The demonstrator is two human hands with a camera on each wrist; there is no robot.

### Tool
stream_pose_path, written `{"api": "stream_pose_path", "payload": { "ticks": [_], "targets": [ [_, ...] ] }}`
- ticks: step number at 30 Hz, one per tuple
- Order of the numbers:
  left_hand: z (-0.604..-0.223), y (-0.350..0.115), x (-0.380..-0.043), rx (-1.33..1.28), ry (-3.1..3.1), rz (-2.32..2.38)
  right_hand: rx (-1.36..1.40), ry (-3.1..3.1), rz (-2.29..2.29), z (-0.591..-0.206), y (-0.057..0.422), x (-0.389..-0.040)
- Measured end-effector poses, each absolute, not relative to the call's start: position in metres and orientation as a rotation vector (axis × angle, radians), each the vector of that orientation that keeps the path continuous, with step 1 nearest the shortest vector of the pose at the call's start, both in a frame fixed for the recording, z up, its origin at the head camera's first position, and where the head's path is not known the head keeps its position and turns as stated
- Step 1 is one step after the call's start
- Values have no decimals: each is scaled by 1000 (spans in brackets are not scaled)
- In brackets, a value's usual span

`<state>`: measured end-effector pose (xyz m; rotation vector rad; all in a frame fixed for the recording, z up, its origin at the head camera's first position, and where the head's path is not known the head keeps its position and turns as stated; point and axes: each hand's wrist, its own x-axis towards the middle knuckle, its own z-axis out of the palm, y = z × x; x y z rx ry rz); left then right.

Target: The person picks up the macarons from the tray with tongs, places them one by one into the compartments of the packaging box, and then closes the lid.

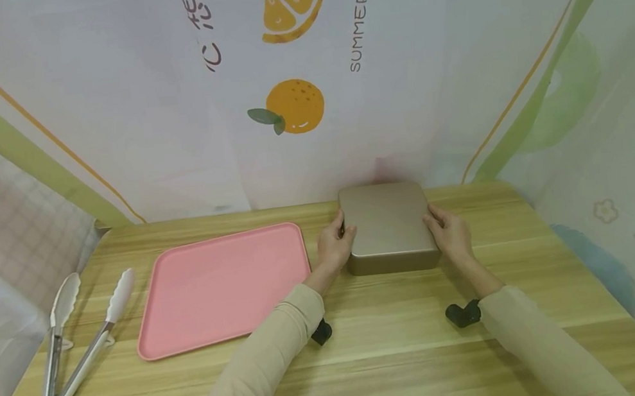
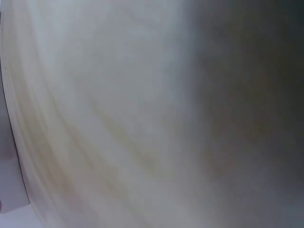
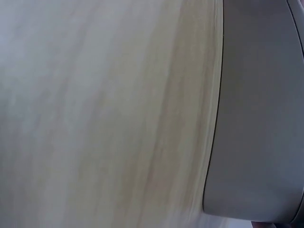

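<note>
A brown-grey box [image 1: 388,219] with rounded corners and a smooth, plain top sits at the back of the wooden table, near the cloth wall. My left hand [image 1: 334,245] grips its left side, thumb at the top edge. On the opposite side my right hand [image 1: 452,235] holds it the same way. The fingers along both side walls are partly hidden. In the right wrist view the box's side wall [image 3: 259,118] stands against the wood grain. Only a sliver of the box [image 2: 10,175] enters the left wrist view, which is mostly blurred tabletop.
Left of the box lies a pink rectangular tray [image 1: 223,292] with a raised rim. Farther left, tongs [image 1: 82,368] with white tips lie spread apart. A white cloth [image 1: 172,142] printed with oranges hangs behind the table. Black camera mounts [image 1: 463,313] stick out by both wrists.
</note>
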<state>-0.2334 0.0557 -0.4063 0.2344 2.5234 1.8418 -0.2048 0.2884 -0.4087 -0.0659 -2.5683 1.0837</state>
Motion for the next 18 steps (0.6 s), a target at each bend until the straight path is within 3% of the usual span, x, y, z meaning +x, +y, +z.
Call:
{"api": "stream_pose_path", "payload": {
  "ticks": [18],
  "targets": [
    [-405,58,-233,160,2531,1789,-119,-2556,1136,-413,290,-206]
  ]
}}
